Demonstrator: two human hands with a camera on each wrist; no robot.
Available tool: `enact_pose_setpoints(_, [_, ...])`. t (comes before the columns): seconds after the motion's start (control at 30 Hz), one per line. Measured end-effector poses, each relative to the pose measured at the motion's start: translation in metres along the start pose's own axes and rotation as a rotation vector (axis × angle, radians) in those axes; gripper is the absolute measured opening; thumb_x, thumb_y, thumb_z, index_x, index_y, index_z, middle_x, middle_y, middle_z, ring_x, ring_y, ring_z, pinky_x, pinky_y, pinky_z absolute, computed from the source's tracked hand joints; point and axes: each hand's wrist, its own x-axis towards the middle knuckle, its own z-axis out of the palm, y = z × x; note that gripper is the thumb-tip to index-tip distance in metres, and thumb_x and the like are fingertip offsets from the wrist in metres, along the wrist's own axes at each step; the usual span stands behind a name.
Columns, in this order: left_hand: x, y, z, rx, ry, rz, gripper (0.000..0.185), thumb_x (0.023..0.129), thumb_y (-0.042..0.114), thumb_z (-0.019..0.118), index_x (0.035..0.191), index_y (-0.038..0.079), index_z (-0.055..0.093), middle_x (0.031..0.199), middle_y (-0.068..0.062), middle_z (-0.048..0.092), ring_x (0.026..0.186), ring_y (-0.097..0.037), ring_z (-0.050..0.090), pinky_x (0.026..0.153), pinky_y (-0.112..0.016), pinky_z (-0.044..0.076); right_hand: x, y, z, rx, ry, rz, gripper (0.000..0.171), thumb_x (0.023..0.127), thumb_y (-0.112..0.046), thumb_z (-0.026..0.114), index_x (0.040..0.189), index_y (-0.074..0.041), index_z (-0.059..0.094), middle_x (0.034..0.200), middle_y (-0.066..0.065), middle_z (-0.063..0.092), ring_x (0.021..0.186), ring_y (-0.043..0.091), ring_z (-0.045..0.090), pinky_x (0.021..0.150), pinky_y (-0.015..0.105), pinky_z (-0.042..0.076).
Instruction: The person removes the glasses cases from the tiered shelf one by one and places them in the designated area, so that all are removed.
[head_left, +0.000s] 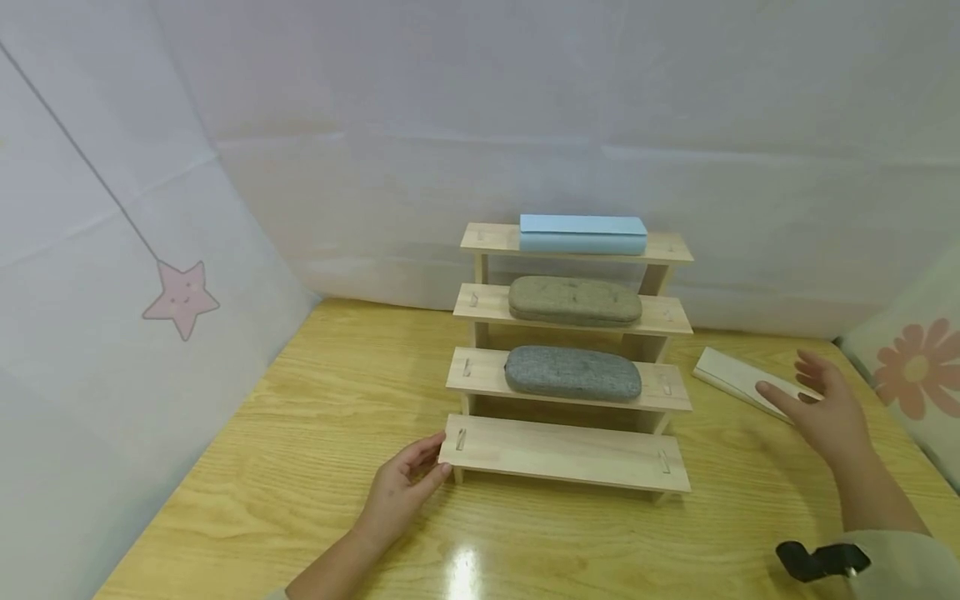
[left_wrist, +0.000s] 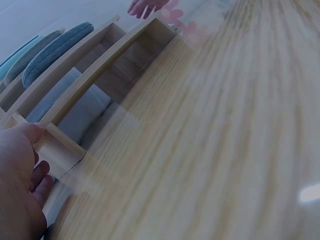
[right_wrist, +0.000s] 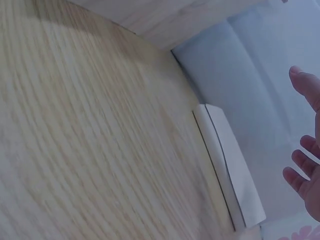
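A stepped wooden rack (head_left: 566,454) (left_wrist: 80,90) with several shelves stands mid-table. A light blue case (head_left: 583,234) lies on the top shelf, an olive felt case (head_left: 574,301) below it, a grey felt case (head_left: 573,373) (left_wrist: 55,50) on the third; the lowest shelf is bare. My left hand (head_left: 408,483) (left_wrist: 22,175) holds the left end of the lowest shelf, thumb on top. My right hand (head_left: 821,400) (right_wrist: 307,145) hovers with fingers spread just above a white flat case (head_left: 738,379) (right_wrist: 230,175) lying on the table right of the rack.
The wooden table (head_left: 315,450) is walled by white sheeting at the back and left. A pink star (head_left: 182,296) hangs at the left. A flower-patterned cushion (head_left: 911,375) sits at the right edge. A black strap (head_left: 821,560) is on my right wrist.
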Motion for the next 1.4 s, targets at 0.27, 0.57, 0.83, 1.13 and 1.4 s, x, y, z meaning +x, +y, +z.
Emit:
enact_pose_setpoints(0.27, [0.0, 0.0, 0.0, -0.011, -0.004, -0.01, 0.042, 0.089, 0.014, 0.072, 0.129, 0.006, 0.062, 0.131, -0.014, 0.064, 0.119, -0.031, 0.062, 0.099, -0.031, 0.054, -0.006, -0.018, 0.004, 0.021, 0.002, -0.068, 0.083, 0.095, -0.035, 0.064, 0.158, -0.018, 0.011, 0.154, 0.03, 0.026, 0.129, 0.037, 0.039, 0.071, -0.004, 0.036])
enact_pose_setpoints(0.57, [0.0, 0.0, -0.001, -0.011, -0.007, -0.013, 0.043, 0.089, 0.018, 0.072, 0.129, 0.008, 0.061, 0.131, -0.014, 0.064, 0.12, -0.03, 0.062, 0.099, -0.032, 0.054, -0.012, -0.039, 0.012, 0.111, 0.005, -0.187, 0.075, 0.096, -0.021, 0.064, 0.156, -0.014, 0.02, 0.132, -0.007, 0.045, 0.101, -0.021, 0.038, 0.077, -0.004, 0.042])
enact_pose_setpoints(0.83, [-0.001, 0.0, -0.001, -0.011, -0.011, -0.009, 0.043, 0.089, 0.019, 0.072, 0.129, 0.008, 0.061, 0.131, -0.014, 0.064, 0.12, -0.03, 0.062, 0.1, -0.033, 0.054, -0.02, -0.061, 0.023, 0.188, 0.013, -0.309, 0.064, 0.095, -0.007, 0.064, 0.15, -0.013, 0.032, 0.118, -0.029, 0.043, 0.105, -0.017, 0.047, 0.083, -0.004, 0.042])
enact_pose_setpoints(1.13, [-0.001, 0.0, -0.001, -0.006, -0.011, 0.006, 0.042, 0.089, 0.018, 0.072, 0.129, 0.007, 0.061, 0.131, -0.014, 0.064, 0.119, -0.03, 0.063, 0.1, -0.033, 0.054, -0.026, -0.078, 0.033, 0.199, -0.044, -0.346, 0.058, 0.094, -0.004, 0.064, 0.145, -0.008, 0.036, 0.12, -0.029, 0.044, 0.106, -0.016, 0.048, 0.085, -0.003, 0.043])
enact_pose_setpoints(1.4, [0.0, -0.001, -0.001, -0.012, -0.011, 0.007, 0.042, 0.089, 0.017, 0.072, 0.129, 0.007, 0.062, 0.13, -0.015, 0.064, 0.119, -0.031, 0.062, 0.1, -0.033, 0.054, -0.029, -0.09, 0.042, 0.194, -0.077, -0.369, 0.057, 0.092, -0.003, 0.066, 0.142, -0.01, 0.039, 0.12, -0.031, 0.045, 0.108, -0.017, 0.047, 0.086, -0.002, 0.042])
